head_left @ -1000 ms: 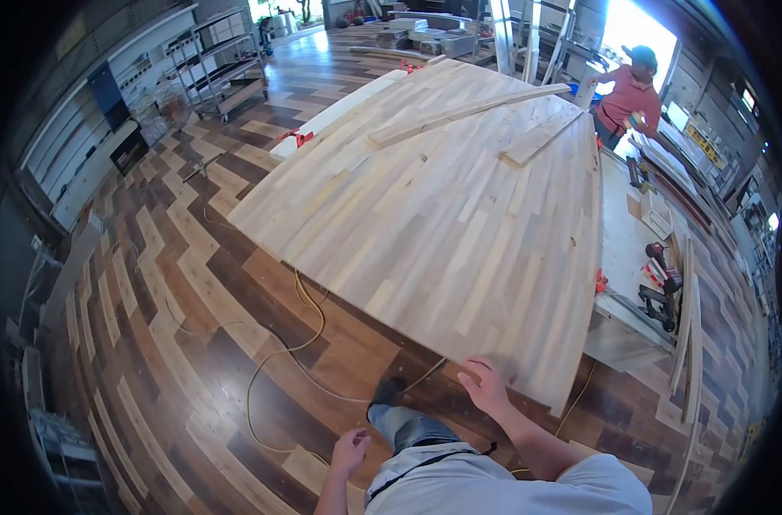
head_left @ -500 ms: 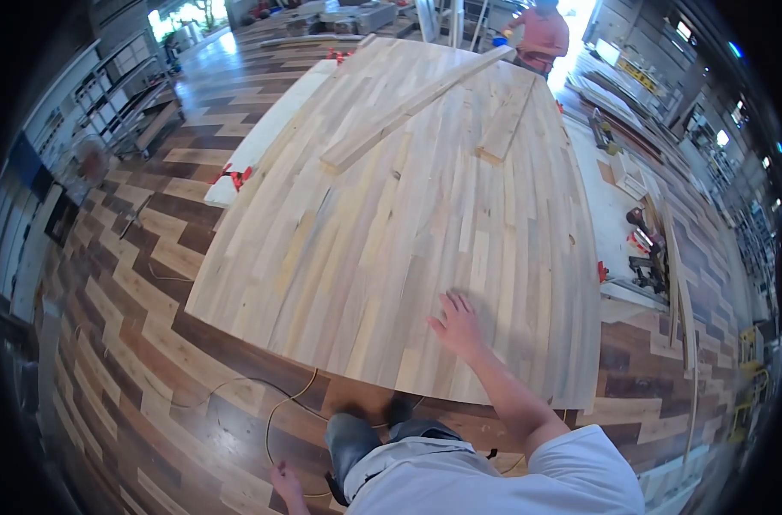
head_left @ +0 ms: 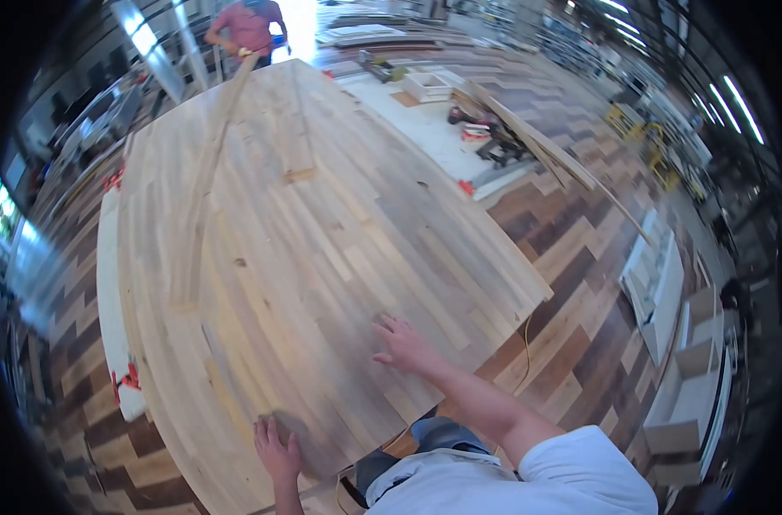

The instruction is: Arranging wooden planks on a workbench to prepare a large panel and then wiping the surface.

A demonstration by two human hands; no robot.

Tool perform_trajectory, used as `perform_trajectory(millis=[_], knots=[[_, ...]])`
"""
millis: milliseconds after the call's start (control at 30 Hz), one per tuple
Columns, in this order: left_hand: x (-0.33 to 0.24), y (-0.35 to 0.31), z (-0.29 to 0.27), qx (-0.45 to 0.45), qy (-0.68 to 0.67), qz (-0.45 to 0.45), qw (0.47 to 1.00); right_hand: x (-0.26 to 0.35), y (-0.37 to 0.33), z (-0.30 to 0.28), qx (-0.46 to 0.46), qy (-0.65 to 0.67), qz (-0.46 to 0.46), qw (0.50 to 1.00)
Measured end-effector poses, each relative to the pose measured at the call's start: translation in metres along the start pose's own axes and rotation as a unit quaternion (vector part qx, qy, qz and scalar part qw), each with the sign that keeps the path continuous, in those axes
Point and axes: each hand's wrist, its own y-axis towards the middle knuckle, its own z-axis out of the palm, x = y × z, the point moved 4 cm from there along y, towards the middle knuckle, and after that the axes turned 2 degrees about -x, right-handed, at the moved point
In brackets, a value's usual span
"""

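A large panel of glued wooden strips [head_left: 322, 283] spreads out before me at about waist height. My right hand [head_left: 401, 345] rests on its top near the closest edge, fingers spread, holding nothing. Further left, my left hand [head_left: 277, 451] lies on the same surface with its fingers stretched out. On the panel's left half lies a long loose board [head_left: 209, 184], running away from me. To its right is a shorter, wider board [head_left: 298, 142]. Both boards are blurred by motion.
A co-worker in a red shirt [head_left: 246, 30] stands at the far end, a hand by the long board's tip. Red clamps [head_left: 126, 379] sit along the left side. Power tools [head_left: 494, 142] and a white box [head_left: 427, 86] lie right. A yellow cord [head_left: 526, 356] hangs near the corner.
My view has swung to the right. My left hand has come up from beside my body onto the panel. The right hand stays on the panel; the co-worker's hand is now at the long board's end.
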Motion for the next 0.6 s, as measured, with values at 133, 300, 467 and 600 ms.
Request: perform_trajectory(millis=[133, 300, 467, 600], knots=[[-0.004, 0.001, 0.012, 0.01, 0.056, 0.02, 0.998, -0.064, -0.096, -0.03, -0.16, 0.093, 0.075, 0.98], [0.017, 0.009, 0.018, 0.099, 0.048, -0.077, 0.991, -0.18, -0.245, -0.065, -0.284, 0.222, 0.245, 0.9], [-0.062, 0.012, 0.032, 0.037, 0.006, -0.183, 0.982, -0.296, -0.35, -0.114, -0.339, 0.199, 0.348, 0.851], [-0.17, 0.002, 0.078, 0.021, 0.067, -0.132, 0.989, -0.392, -0.397, -0.122, -0.305, 0.222, 0.39, 0.84]])
